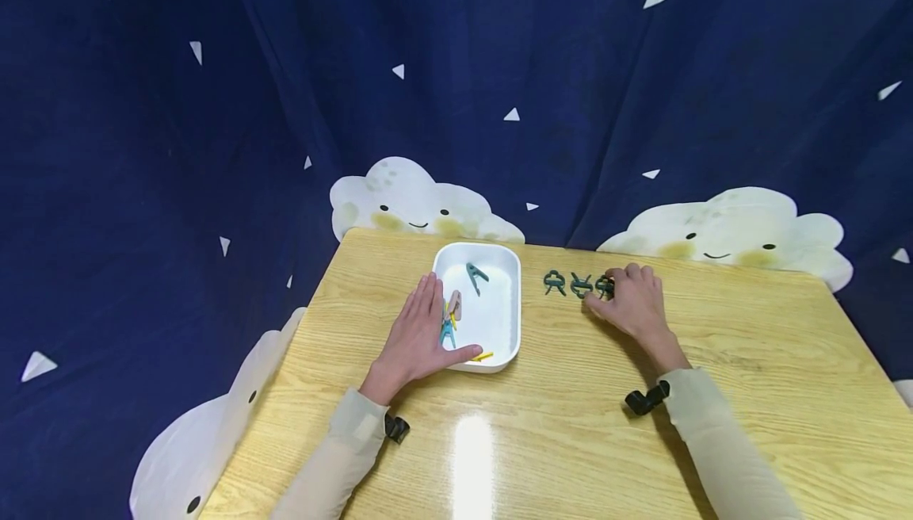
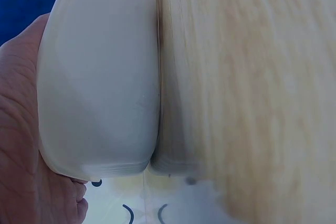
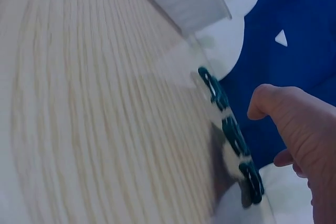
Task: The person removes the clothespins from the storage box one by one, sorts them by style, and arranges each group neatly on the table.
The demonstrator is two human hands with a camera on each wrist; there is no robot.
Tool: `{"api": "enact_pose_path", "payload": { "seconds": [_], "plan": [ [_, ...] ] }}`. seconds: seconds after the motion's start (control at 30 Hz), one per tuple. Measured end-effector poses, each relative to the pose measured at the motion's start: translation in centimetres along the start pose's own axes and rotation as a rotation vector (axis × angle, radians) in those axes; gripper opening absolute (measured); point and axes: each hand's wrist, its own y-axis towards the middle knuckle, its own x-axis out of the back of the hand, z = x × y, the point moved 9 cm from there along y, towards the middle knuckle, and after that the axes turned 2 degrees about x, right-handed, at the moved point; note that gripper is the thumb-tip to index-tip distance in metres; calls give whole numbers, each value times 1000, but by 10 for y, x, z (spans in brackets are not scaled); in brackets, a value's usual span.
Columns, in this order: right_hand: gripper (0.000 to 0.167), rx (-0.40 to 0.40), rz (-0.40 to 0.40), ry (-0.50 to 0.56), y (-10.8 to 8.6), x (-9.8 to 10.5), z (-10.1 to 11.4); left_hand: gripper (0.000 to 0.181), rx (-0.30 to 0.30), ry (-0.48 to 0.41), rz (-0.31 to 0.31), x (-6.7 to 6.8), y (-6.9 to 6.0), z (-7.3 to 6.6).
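My left hand lies along the left side of the white tray, fingers straight and thumb across its near rim. Inside are a dark green clip, a pinkish clip, a blue clip and yellow pieces. Three dark green clips stand in a row right of the tray: a left one, a middle one and a right one, partly hidden by my right hand. In the right wrist view, its bent thumb is apart from the clips.
The wooden table has its far edge just beyond the tray and clips. Behind hangs a dark blue curtain with white triangles and smiling clouds. Dark devices are strapped at both wrists.
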Motion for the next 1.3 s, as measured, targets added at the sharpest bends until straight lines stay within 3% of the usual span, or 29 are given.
{"api": "enact_pose_path", "payload": {
  "seconds": [0.23, 0.83, 1.3],
  "plan": [
    [61, 28, -47, 19, 2, 2, 25, 141, -9, -15, -10, 0, 0, 0],
    [46, 188, -139, 134, 0, 7, 120, 141, -3, -15, -4, -1, -1, -1],
    [39, 337, -83, 146, 0, -6, 203, 140, 6, 9, 3, 1, -1, -1]
  ]
}}
